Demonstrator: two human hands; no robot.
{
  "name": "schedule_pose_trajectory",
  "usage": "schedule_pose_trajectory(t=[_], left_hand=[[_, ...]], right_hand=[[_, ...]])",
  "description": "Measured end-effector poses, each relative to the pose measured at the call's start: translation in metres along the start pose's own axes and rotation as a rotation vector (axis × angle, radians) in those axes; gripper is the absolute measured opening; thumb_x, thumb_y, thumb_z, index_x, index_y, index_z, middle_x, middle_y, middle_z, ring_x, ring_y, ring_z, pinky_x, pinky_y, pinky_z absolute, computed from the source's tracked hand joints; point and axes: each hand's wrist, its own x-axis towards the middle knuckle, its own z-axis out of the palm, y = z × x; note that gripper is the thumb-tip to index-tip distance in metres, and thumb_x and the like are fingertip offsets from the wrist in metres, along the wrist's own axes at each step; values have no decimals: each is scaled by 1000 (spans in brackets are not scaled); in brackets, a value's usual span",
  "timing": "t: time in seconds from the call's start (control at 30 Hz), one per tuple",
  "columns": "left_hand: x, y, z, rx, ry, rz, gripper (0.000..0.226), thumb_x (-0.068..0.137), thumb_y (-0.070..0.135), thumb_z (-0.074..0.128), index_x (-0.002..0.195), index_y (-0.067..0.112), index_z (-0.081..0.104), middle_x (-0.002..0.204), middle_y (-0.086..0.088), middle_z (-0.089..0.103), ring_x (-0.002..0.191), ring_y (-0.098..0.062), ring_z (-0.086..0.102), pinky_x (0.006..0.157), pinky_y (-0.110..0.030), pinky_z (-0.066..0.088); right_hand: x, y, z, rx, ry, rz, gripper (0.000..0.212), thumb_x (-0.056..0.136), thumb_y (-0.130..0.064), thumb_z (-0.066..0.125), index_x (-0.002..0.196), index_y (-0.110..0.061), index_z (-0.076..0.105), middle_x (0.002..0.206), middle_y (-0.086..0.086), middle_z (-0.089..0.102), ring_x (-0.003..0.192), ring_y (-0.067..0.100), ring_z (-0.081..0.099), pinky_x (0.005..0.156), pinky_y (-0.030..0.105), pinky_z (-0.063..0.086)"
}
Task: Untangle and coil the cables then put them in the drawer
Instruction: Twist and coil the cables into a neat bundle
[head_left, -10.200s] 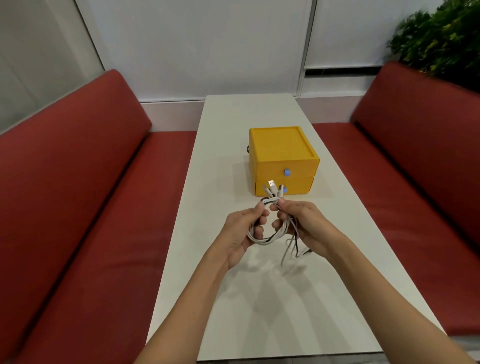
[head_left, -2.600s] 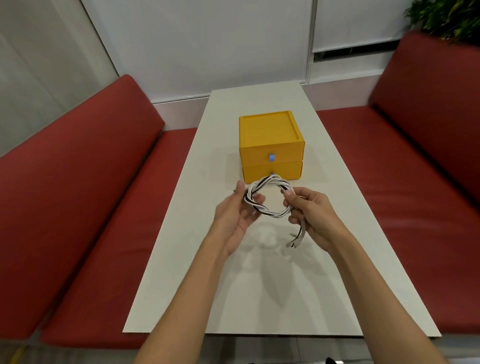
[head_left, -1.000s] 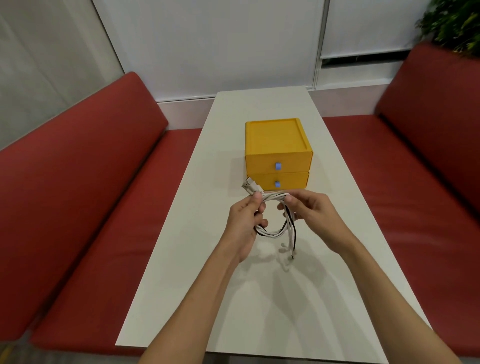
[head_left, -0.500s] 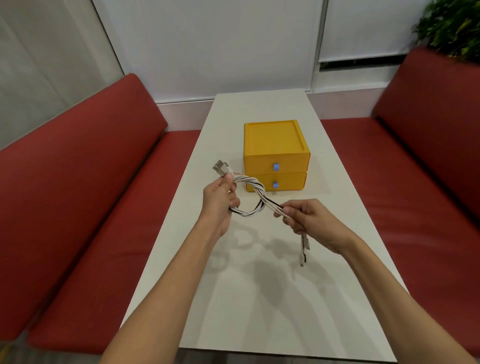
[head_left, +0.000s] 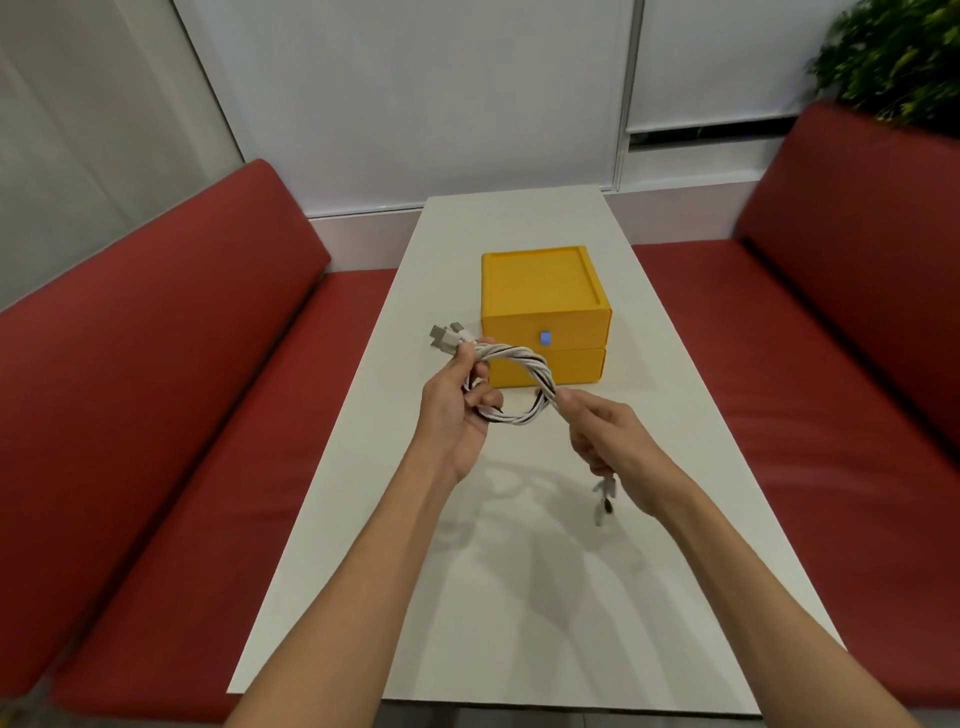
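Single wide-angle view, worn on the head, looking forward and down along the table (head_left: 519, 597) from its near end toward the far wall (head_left: 415, 104). Close above left hand (head_left: 457, 410) and right hand (head_left: 608, 441), centred mid-frame; red benches (head_left: 156, 415) at left and right edges.

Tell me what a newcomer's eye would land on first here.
First, the twisted cables, white and black, held in a loop above the white table between the left hand and the right hand, with plugs poking out past the left hand and loose ends dangling below the right. Right behind them sits the yellow drawer box, both drawers closed, and red benches flank the table on either side.
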Motion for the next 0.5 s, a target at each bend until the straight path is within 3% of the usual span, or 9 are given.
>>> schedule_pose_trajectory(t=[0.13,0.27,0.33,0.4,0.5], left_hand=[[-9,-2,-10,38,-41,-133,24,99,27,48,91,11,64,69,2,56,57,-9,47,67,-27,43],[-11,10,-35,187,7,-255,20,92,29,55,98,12,62,103,-7,65,89,-21,62,82,-36,49],[-9,21,-42,380,119,-171,27,94,34,54,111,14,59,117,-7,63,103,-21,61,87,-38,47],[-9,31,-37,656,157,30,41,95,39,53,130,17,53,131,-3,57,115,-17,57,95,-34,43],[-11,38,-13,962,-72,227,47,96,47,50,135,21,52,132,3,58,120,-12,55,94,-25,43]], right_hand=[[5,-5,3,203,47,13,25,88,-33,63,101,-14,74,51,-7,22,45,10,19,42,20,18],[5,-13,-15,150,76,-16,24,85,-30,66,91,-9,75,48,-8,21,43,9,16,40,19,17],[4,-17,-23,73,76,-24,25,85,-30,66,91,-7,75,46,-7,21,43,10,16,41,19,16],[4,-20,-25,10,57,-33,25,87,-29,65,92,-6,75,44,-7,23,42,10,16,42,19,16],[1,-26,-21,-56,-9,-55,25,87,-29,65,91,-6,75,44,-7,24,43,10,17,43,19,15]])
